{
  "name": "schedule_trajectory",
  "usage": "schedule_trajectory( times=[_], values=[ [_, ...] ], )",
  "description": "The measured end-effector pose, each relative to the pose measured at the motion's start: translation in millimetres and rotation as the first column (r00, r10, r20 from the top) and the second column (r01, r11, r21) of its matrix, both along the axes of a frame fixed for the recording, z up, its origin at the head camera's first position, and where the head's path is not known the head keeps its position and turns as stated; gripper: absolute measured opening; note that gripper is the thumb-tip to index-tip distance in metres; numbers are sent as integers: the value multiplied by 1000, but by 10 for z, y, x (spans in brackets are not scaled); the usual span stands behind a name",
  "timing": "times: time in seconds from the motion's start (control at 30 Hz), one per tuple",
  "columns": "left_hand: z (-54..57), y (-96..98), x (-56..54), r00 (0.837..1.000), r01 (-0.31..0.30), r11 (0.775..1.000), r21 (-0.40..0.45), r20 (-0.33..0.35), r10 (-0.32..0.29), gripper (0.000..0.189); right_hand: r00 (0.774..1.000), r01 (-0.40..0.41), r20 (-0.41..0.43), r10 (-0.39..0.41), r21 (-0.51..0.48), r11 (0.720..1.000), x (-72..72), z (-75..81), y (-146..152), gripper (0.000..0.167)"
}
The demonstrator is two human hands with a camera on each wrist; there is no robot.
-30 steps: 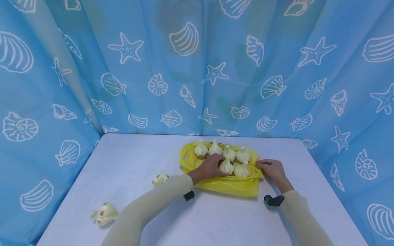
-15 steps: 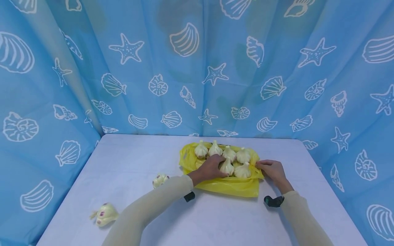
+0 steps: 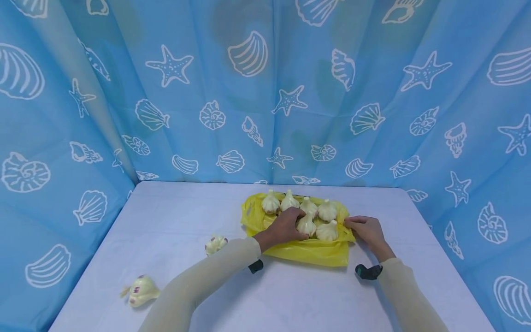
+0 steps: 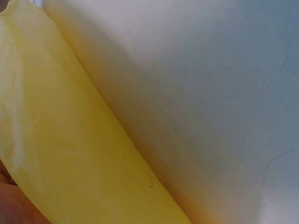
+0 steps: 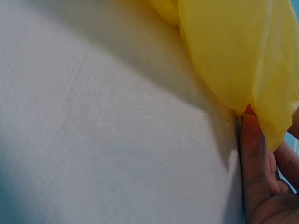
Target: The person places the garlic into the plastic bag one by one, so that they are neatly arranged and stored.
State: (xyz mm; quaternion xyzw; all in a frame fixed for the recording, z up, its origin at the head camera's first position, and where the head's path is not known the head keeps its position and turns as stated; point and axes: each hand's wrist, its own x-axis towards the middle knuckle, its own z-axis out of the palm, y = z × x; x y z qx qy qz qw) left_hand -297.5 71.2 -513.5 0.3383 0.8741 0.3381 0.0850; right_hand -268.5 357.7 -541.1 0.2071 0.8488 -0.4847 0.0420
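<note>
In the head view, a yellow plastic bag point(image 3: 307, 254) lies spread on the table, with several white garlic bulbs standing upright on it in two rows. My left hand point(image 3: 282, 227) reaches over the bag's near left side and grips a garlic bulb point(image 3: 306, 226) in the front row between thumb and fingers. Another bulb point(image 3: 327, 230) stands just right of it. At the bag's right end, my right hand point(image 3: 368, 230) pinches the edge of the plastic. The right wrist view shows the bag point(image 5: 224, 51) gathered between those fingers. Only a sliver of the left hand point(image 4: 18, 205) appears in the left wrist view.
A garlic bulb point(image 3: 215, 244) lies on the white table point(image 3: 174, 216) left of the bag, partly behind the left sleeve. Farther left and nearer is another bulb point(image 3: 142, 291) with a dry stalk. A blue seashell-print curtain point(image 3: 265, 115) surrounds the table's back and sides.
The garlic bulb in my left hand has shifted very slightly to the right. Both hands otherwise stay in place, and the right one keeps its pinch on the plastic bag.
</note>
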Motion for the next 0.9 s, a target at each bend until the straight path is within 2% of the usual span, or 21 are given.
schedule_trajectory(
  times=[0.3, 0.9],
  values=[
    [-11, -21, -1, 1000, 10, 1000, 16, 3, -10, 60, 1000, -5, 3, 5, -2, 1000, 4, 16, -7, 45],
    [-13, -44, 5, 998, 6, 1000, 27, 56, -8, 63, 1000, -12, -15, 12, -9, 1000, 5, 15, 9, 44]
  ],
)
